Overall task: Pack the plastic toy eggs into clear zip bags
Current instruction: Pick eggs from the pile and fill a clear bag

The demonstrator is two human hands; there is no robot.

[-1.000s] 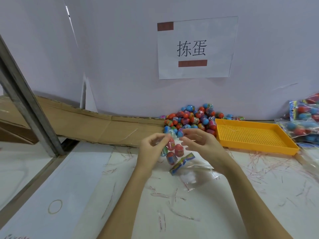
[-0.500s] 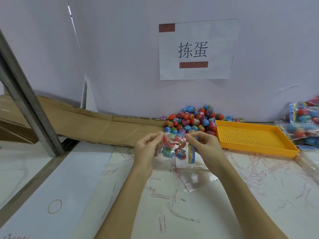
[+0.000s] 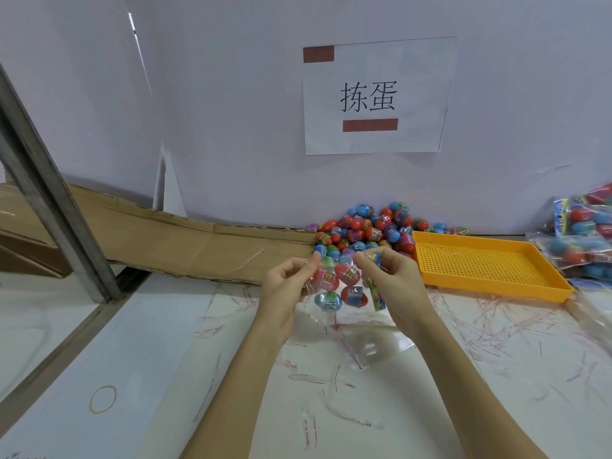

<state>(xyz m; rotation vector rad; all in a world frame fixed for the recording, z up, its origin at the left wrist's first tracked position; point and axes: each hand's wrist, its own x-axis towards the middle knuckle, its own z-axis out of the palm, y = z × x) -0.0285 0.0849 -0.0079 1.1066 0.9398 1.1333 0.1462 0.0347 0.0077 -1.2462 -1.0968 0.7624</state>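
Both hands are up over the white scribbled-on tabletop point(image 3: 381, 409), holding a clear plastic zip bag point(image 3: 337, 286) by its top edge. The left hand point(image 3: 284, 289) pinches the left corner between thumb and forefinger, and the right hand point(image 3: 394, 279) pinches the right corner the same way, other fingers curled in. The bag hangs between them with a few red and blue plastic toy eggs point(image 3: 346, 274) inside, plus a colourful printed card strip point(image 3: 376, 293). Behind it, against the wall, sits the loose pile of toy eggs point(image 3: 364, 231), touching an orange perforated plastic tray point(image 3: 490, 270). Filled bags point(image 3: 586, 236) are stacked at far right. An empty clear bag point(image 3: 367, 346) lies flat under the hands.
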